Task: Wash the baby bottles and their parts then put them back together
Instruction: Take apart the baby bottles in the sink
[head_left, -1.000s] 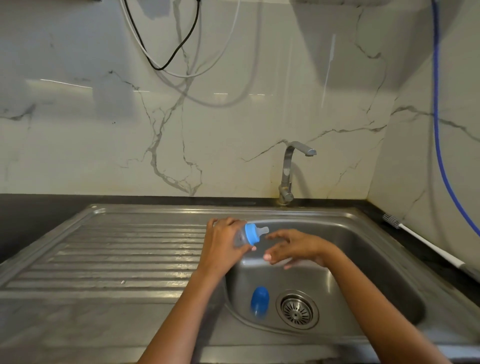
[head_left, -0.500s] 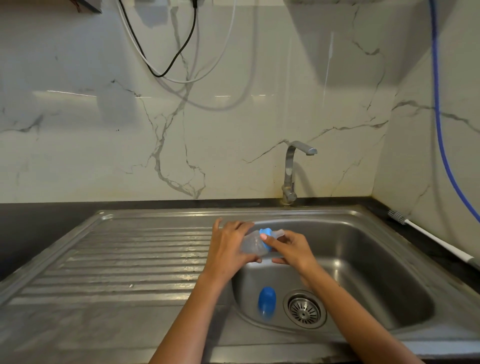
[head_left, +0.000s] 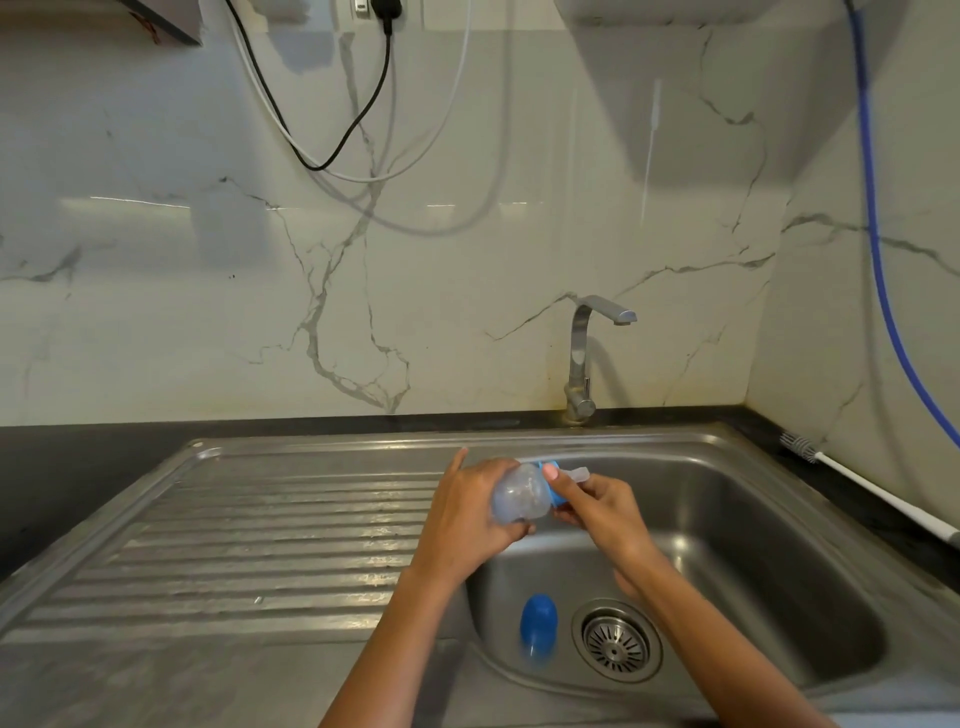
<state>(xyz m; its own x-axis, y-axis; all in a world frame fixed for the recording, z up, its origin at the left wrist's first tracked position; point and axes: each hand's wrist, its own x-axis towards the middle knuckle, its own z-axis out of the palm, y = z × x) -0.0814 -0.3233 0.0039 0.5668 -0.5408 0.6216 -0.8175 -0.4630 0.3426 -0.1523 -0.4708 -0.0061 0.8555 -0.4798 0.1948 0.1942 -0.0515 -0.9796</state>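
Between the hands, the small clear plastic baby bottle (head_left: 519, 493) looks light and slippery; left hand (head_left: 467, 519) wraps its body, right hand (head_left: 597, 506) pinches its blue screw collar (head_left: 555, 486).

Brushed steel sink (head_left: 779, 470); clear plastic bottle (head_left: 519, 493)
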